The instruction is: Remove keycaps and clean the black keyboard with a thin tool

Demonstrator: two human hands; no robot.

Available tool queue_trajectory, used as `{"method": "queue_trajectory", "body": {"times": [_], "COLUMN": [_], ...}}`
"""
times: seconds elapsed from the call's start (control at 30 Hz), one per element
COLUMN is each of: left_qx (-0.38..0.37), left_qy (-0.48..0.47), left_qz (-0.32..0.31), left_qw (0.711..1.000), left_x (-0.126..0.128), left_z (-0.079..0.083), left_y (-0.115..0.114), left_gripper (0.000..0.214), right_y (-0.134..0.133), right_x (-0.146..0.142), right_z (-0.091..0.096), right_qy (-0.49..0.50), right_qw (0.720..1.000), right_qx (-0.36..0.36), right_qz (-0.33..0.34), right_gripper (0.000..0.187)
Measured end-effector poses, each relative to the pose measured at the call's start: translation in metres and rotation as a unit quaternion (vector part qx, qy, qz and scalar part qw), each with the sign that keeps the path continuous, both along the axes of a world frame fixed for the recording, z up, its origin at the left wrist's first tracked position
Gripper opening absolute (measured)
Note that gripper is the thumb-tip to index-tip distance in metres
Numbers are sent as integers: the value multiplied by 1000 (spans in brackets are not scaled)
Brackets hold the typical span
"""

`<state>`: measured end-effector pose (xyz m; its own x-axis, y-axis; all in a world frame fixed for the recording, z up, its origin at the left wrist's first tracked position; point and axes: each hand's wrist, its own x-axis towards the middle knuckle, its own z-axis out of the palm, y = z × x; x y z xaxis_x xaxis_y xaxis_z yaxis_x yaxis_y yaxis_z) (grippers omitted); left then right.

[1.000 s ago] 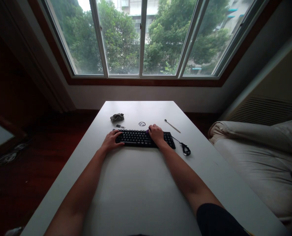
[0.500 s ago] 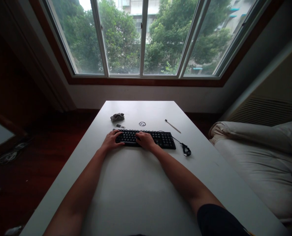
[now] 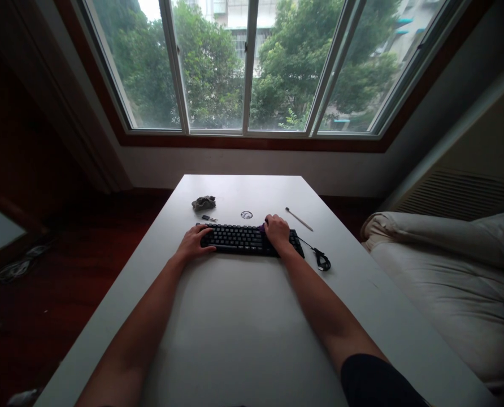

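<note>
A black keyboard (image 3: 239,239) lies across the white table. My left hand (image 3: 190,242) grips its left end, thumb along the front edge and fingers toward the back corner. My right hand (image 3: 277,230) is closed over the right part of the keyboard, covering keys there. A bit of something dark purple (image 3: 261,228) shows at its fingertips; its kind is hidden by the hand. The keyboard's coiled black cable (image 3: 322,260) rests on the table at its right.
Behind the keyboard lie a crumpled grey clump (image 3: 203,202), a small black-ended tool with thin metal prongs (image 3: 209,218), a round flat ring-like piece (image 3: 246,215) and a thin stick with a dark tip (image 3: 299,219). A pale sofa (image 3: 430,271) stands right of the table (image 3: 243,328).
My right hand has moved right along the keyboard, from its middle to its right part, uncovering the middle keys. The purple thing now shows at its fingertips. My left hand has stayed put.
</note>
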<state>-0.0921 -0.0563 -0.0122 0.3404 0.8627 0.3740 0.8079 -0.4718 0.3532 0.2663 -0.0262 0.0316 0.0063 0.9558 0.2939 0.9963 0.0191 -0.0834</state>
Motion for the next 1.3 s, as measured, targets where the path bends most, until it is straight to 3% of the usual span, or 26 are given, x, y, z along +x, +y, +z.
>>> {"method": "queue_trajectory", "body": {"times": [0.13,0.33,0.47,0.63,0.97,1.13,1.3], "left_qx": [-1,3,5,10,13,12,11], "left_qy": [1,5,7,3,-5,-9,-9], "left_qz": [1,3,2,-4,-4,-3,-2], "left_qw": [1000,1000,1000,1000,1000,1000,1000], "left_x": [-1,0,0,0,-3,-2,-2], "left_z": [-2,-4,-3,-4,-5,-3,-5], "left_y": [1,2,1,1,1,-1,0], "left_gripper": [75,75,75,75,73,73,74], "right_y": [-7,-27,-33,-25,2,3,-5], "right_x": [-18,-56,-66,-57,-8,-4,-22], "right_z": [-5,-10,-12,-12,-8,-9,-7], "right_qy": [2,5,3,10,-2,-6,4], "right_qw": [999,984,973,985,1000,1000,999], "right_qx": [-37,-55,-69,-39,16,22,-33], "right_qz": [17,167,221,168,6,-13,8], "right_gripper": [25,22,22,19,23,23,24]}}
